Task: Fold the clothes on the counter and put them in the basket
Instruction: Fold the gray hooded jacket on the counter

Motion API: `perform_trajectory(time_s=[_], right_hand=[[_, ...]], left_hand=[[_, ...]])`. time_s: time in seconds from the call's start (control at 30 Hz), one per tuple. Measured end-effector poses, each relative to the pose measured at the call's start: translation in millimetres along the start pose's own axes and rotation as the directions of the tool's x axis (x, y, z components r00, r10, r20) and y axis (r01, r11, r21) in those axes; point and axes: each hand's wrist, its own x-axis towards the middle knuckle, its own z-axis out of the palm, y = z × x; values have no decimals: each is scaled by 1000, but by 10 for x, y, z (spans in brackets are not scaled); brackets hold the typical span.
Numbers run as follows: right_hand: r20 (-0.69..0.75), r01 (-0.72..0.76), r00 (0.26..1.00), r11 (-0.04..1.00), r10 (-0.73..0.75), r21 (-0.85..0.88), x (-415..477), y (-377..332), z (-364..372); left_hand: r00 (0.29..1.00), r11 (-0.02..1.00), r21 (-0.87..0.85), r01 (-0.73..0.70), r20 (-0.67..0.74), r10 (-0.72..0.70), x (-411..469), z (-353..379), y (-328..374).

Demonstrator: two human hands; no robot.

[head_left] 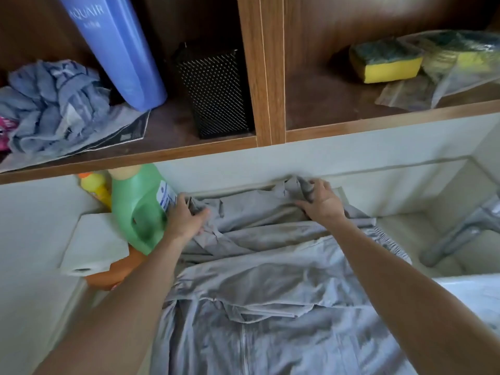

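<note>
Closely, green bottle (138, 209) flanks left hand (185, 220) gripping garment (257, 220).

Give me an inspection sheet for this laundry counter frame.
Surface: pale counter, largely covered by cloth.
Job's things: grey garment spread out, zip toward the camera; basket not in view.
Clutter: green detergent bottle, yellow bottle, orange container and white package at the left, beside the garment.
Grippers: left hand and right hand each grip the garment's far edge.
Cables: nothing seen.
Surroundings: wooden shelf above holds crumpled blue cloth, blue AQUAIR bottle, black mesh container, yellow sponge and plastic bag; grey tap at the right.
</note>
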Motion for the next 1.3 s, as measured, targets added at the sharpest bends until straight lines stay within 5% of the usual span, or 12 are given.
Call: perform_trajectory(time_s=[0.1, 0.2, 0.37, 0.5, 0.63, 0.77, 1.0, 1.13, 1.23, 1.3], right_hand=[[108, -78, 992, 995, 71, 58, 102, 109, 95], [166, -143, 977, 989, 133, 50, 116, 174, 143], [74, -73, 996, 952, 53, 297, 32, 175, -114], [-42, 48, 999, 877, -32, 478, -183, 126, -472], [-32, 58, 998, 690, -50, 721, -656, 150, -799], [-43, 32, 999, 562, 7, 827, -1137, 255, -889], [-238, 150, 970, 878, -43, 454, -1921, 600, -486], [-38, -106, 993, 984, 112, 141, -2114, 898, -226], [97, -182, 980, 978, 173, 96, -2146, 959, -262], [91, -227, 972, 962, 216, 150, -2137, 954, -300]], left_hand=[[976, 979, -59, 194, 109, -187, 62, 118, -7], [966, 975, 31, 221, 133, -223, 74, 189, -176], [999, 987, 159, 13, -31, -8, 2, -31, -219], [988, 994, 52, -99, -118, 105, -257, -244, -145], [985, 974, -169, -153, -103, 137, -808, -364, -173], [971, 869, -432, -239, -108, 213, -1360, -370, -501], [992, 945, -319, -64, -125, 25, -2135, -28, -1023], [998, 990, -130, 61, 26, -58, -2283, 18, -1160], [983, 990, 38, 136, 123, -140, -2218, -146, -1008], [988, 975, 182, 128, 59, -141, -2107, -232, -968]])
